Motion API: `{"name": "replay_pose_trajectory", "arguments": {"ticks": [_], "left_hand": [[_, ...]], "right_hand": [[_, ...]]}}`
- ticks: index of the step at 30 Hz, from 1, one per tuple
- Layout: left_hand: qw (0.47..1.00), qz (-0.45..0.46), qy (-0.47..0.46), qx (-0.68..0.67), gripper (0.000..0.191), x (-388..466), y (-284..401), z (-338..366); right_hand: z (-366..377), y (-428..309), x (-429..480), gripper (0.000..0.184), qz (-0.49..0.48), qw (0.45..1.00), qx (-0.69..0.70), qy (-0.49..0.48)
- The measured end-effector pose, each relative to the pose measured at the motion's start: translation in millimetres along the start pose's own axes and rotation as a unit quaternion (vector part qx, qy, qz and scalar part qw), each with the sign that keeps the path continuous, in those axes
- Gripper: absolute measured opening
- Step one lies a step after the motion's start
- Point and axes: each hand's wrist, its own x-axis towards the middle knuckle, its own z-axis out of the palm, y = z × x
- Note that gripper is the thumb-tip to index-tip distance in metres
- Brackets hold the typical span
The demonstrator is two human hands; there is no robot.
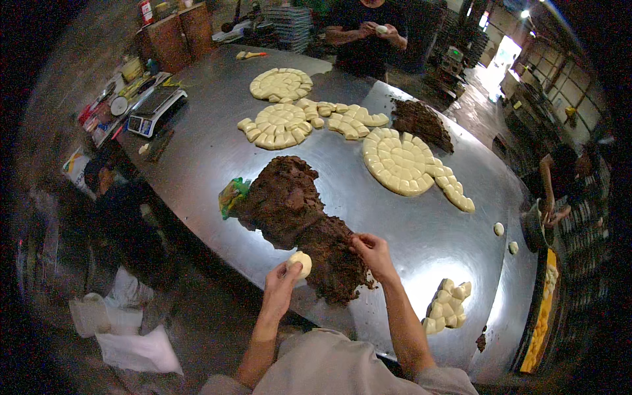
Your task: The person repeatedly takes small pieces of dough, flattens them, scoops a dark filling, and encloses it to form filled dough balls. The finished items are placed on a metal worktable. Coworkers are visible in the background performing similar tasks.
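A pale, flattened piece of dough [301, 264] is held in my left hand [283, 279], the thumb resting across it. My right hand [371, 252] has its fingertips at the right edge of a large mound of dark brown crumbly filling [296, 197]. Whether filling is pinched between those fingers cannot be made out. The mound spreads over the metal table [207, 143] in front of me. At its left end lies a crumpled green and yellow plastic wrapper [233, 197]. To the right of my right forearm sits a small cluster of dough pieces [447, 306].
Rounds of portioned dough [399, 162] lie across the table, with another heap of filling [422, 123] behind. A digital scale [157, 109] stands at the left edge, a brush [251, 55] at the far end. A co-worker [368, 39] opposite holds dough. Other people are at both sides.
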Motion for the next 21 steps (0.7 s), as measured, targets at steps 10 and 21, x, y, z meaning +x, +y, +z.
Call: {"name": "replay_pose_trajectory", "arguments": {"ticks": [10,21], "left_hand": [[0.997,-0.053,-0.046,-0.01,0.033,12,-7,48],[0.998,-0.01,0.052,-0.026,0.032,-31,0,12]], "right_hand": [[-31,4,-14,0.024,-0.133,0.971,0.018,0.2],[-1,59,5,0.022,-0.259,0.919,-0.235,0.182]]}}
